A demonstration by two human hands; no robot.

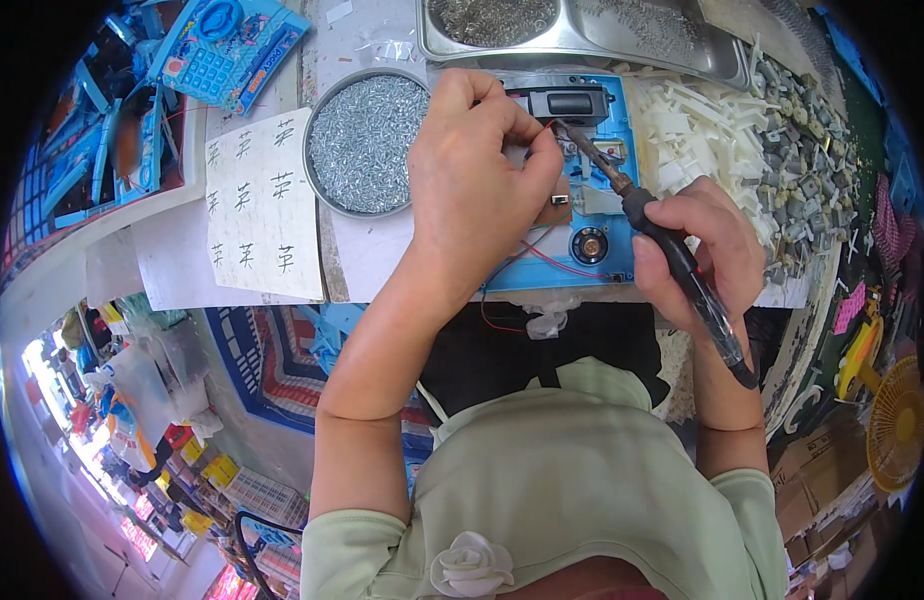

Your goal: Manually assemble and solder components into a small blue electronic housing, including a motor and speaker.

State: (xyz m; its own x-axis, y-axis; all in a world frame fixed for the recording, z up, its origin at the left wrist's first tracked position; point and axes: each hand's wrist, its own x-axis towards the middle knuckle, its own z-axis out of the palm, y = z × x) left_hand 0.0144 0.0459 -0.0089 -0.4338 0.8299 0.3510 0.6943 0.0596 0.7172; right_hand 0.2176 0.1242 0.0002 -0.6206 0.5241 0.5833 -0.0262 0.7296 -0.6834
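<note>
My right hand [707, 245] grips a soldering iron [672, 235] by its black handle. The iron's metal tip slants up and left onto parts in the upper half of a blue plastic casing [607, 262]. Close to that tip, my left hand [482, 150] is closed in a pinch on a thin wire, of which only a short reddish bit shows; the rest is behind the fingers. Inside the casing sit a black round speaker [588, 245], a black rectangular part [569, 104] and loose red wires [552, 262].
Left of my left hand stands a round tin of small metal pins or screws [370, 140], beside a handwritten paper sheet [264, 210]. A metal tray [582, 55] lies behind. White plastic parts [707, 130] and small grey motors [807, 170] are heaped right. Blue toy phone casings [227, 50] fill the far left.
</note>
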